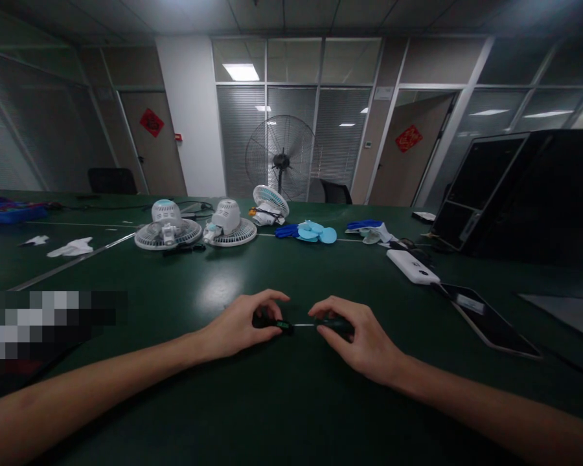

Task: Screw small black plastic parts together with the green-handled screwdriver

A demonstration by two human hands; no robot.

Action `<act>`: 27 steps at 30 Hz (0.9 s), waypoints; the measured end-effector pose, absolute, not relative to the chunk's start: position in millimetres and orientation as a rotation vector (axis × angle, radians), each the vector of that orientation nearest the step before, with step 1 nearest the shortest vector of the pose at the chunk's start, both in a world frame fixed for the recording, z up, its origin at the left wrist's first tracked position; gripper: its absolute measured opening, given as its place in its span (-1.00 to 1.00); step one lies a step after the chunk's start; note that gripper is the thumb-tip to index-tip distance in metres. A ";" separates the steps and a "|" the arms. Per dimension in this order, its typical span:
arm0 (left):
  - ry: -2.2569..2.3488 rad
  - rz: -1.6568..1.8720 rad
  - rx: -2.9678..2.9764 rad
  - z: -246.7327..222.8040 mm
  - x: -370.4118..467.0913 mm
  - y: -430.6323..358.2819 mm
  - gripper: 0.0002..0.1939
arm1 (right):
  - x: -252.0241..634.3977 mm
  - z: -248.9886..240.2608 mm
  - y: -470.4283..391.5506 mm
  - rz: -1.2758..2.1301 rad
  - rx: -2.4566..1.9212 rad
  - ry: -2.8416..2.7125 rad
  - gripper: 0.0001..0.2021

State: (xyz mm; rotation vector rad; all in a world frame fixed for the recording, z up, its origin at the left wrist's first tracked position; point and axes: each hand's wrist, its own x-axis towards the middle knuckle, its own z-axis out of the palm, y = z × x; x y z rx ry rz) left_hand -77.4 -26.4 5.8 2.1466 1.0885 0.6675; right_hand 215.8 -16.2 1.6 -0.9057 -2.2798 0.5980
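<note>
My left hand is closed loosely around a black handle-like piece with green markings, low over the table. My right hand has its thumb and fingers around a dark screwdriver handle. Between the two hands runs a thin, bright metal shaft, level with the table. Whether the shaft is fixed in the left piece or only meets it, I cannot tell. Fingers and palms hide parts of both dark pieces.
Across the green table stand a white fan, a second fan and a third. Light-blue fan blades lie beside gloves. A white power bank, a phone and a black computer case are right.
</note>
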 end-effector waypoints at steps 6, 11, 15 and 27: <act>1.063 0.670 2.158 2.8 -77.5 -26.3 -0.44 | 213.9 1.4 -17.2 0.600 -0.885 -2.311 -0.74; 1.036 0.667 2.148 5.2 -76.7 -27.6 -0.44 | 212.6 2.8 -17.9 0.620 -0.873 -2.336 -0.74; 1.017 0.670 2.154 4.2 -77.9 -26.8 -0.44 | 212.1 3.8 -18.0 0.657 -0.839 -2.353 -0.74; 1.011 0.652 2.147 2.7 -77.6 -26.8 -0.41 | 211.4 0.1 -13.3 0.666 -0.904 -2.233 -0.81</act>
